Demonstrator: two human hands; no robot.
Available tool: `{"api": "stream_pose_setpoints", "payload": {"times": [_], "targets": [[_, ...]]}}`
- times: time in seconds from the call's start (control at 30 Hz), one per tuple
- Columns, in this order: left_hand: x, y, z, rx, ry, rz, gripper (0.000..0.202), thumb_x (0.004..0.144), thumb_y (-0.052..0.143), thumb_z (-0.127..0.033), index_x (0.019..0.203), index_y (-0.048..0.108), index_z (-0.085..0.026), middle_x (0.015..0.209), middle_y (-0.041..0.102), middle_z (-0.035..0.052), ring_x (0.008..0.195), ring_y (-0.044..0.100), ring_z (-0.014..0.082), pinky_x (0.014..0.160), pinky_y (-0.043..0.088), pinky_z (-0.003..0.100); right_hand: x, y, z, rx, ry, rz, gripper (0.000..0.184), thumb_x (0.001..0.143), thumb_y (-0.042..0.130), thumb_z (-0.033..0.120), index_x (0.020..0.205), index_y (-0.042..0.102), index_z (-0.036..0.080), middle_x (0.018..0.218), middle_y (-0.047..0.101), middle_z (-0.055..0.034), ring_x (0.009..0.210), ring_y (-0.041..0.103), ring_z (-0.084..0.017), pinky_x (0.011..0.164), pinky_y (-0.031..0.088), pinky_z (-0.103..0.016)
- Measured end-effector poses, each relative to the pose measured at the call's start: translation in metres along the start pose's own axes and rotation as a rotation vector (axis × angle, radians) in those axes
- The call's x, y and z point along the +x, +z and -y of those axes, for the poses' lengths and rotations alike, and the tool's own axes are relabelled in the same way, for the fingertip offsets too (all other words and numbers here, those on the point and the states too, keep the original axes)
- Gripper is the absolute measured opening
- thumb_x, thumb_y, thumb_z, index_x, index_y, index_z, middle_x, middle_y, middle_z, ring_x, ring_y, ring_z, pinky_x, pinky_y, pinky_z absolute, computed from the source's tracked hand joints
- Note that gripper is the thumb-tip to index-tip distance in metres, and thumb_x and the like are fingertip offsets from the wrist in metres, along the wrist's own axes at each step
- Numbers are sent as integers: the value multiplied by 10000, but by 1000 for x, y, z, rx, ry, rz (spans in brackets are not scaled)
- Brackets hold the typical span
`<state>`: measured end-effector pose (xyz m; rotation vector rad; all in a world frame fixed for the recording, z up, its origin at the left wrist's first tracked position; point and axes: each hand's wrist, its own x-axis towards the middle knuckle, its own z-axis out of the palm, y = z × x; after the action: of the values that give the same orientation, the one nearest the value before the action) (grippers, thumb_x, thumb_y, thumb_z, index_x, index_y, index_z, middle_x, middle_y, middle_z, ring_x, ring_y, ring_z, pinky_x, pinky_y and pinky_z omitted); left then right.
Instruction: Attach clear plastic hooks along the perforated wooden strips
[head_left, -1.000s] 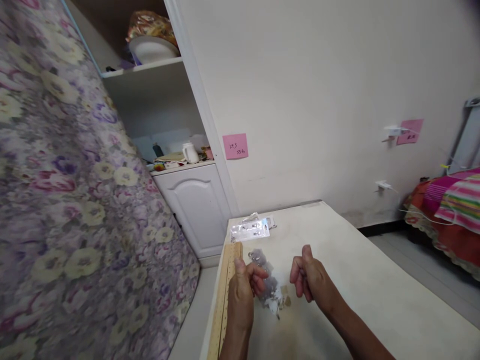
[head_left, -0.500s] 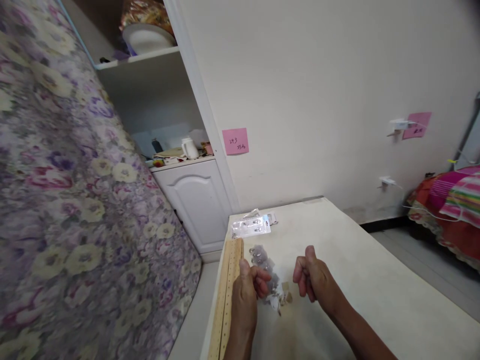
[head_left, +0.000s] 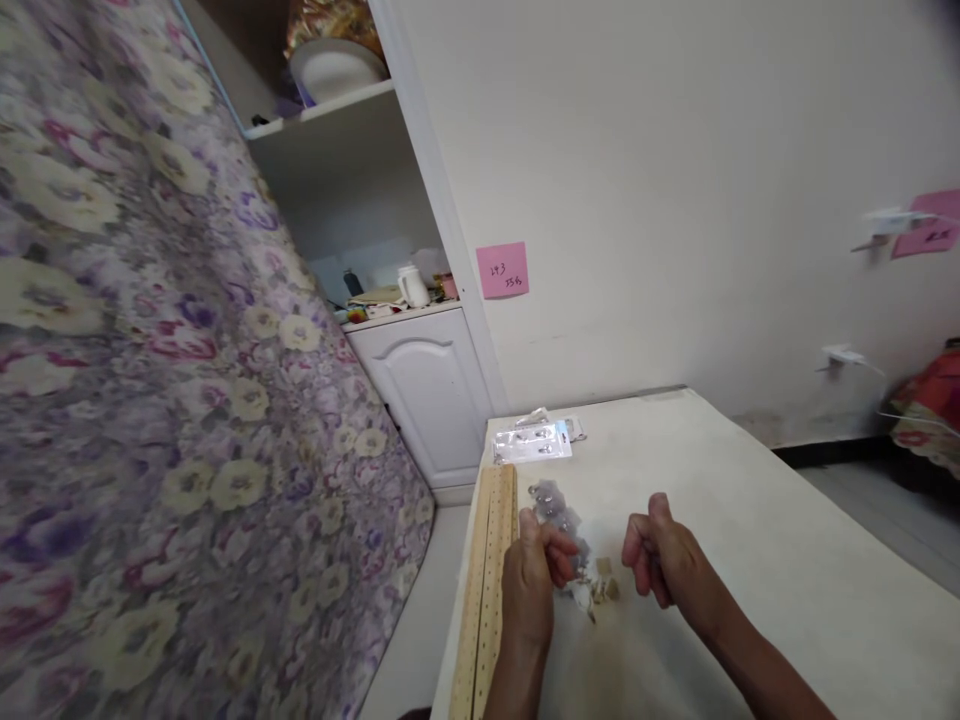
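My left hand [head_left: 538, 560] hovers over the table with its fingers curled in and the thumb up; nothing shows in it. It is beside a pile of small grey translucent pieces [head_left: 551, 498], perhaps tiny bags, which it partly covers. To the right, my right hand [head_left: 664, 550] is held the same way, fingers folded, thumb raised, apart from any object. Between the hands lie some small white and gold-toned bits [head_left: 600, 590], too small to name. Along the left table edge run light wooden strips [head_left: 491, 560] with rows of small holes.
Clear flat packages [head_left: 532, 441] with small metallic pieces lie at the back left of the white table [head_left: 750, 560]. A floral curtain [head_left: 225, 400] hangs at left, near a white cabinet [head_left: 431, 385]. Pink notes [head_left: 503, 270] and plugged-in chargers [head_left: 844, 355] are on the wall.
The view has swung slightly left, so the scene sits farther right in the picture. Both hands keep their pose over the table, and the things on it look unmoved.
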<state>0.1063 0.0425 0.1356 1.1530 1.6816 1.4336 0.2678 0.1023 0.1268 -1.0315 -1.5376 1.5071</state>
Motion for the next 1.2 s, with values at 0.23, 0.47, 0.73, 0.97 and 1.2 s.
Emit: {"api": "stream_pose_setpoints", "payload": {"times": [0.23,0.47,0.73,0.97,1.2], "targets": [[-2,-4,18,12,-16,-63,633,883,221,-627,773,639,-164,580,568,-3,516,480,128,537,356,244,8,2,-24,-74,2,-10,628,892,213,625,617,568,185,427,544,19,345,439,-98,393,325,-217],[-32,-13,89,356,-22,-3,311,844,430,-431,905,624,-197,704,633,4,666,587,176,624,439,272,0,10,-109,-361,86,62,276,848,417,393,662,498,205,477,586,40,351,475,-93,412,348,-197],[-61,-57,114,984,-108,-161,388,856,400,-433,1142,517,-199,1130,572,93,1095,520,251,908,408,357,-28,33,-165,-698,11,108,247,835,411,337,631,477,215,609,634,-1,627,585,-161,595,373,-246],[-52,-55,119,1093,-262,-78,337,866,390,-356,1151,433,-181,1161,552,110,1062,559,235,788,434,334,-29,32,-163,-697,19,98,237,833,411,333,636,474,216,609,627,10,631,580,-164,603,372,-254],[-51,-52,99,1040,-357,-46,330,856,401,-369,1137,447,-201,1181,605,113,1008,615,255,795,423,344,-27,55,-145,-206,74,191,195,812,446,363,782,536,193,591,591,19,504,569,-140,511,425,-247]]}}
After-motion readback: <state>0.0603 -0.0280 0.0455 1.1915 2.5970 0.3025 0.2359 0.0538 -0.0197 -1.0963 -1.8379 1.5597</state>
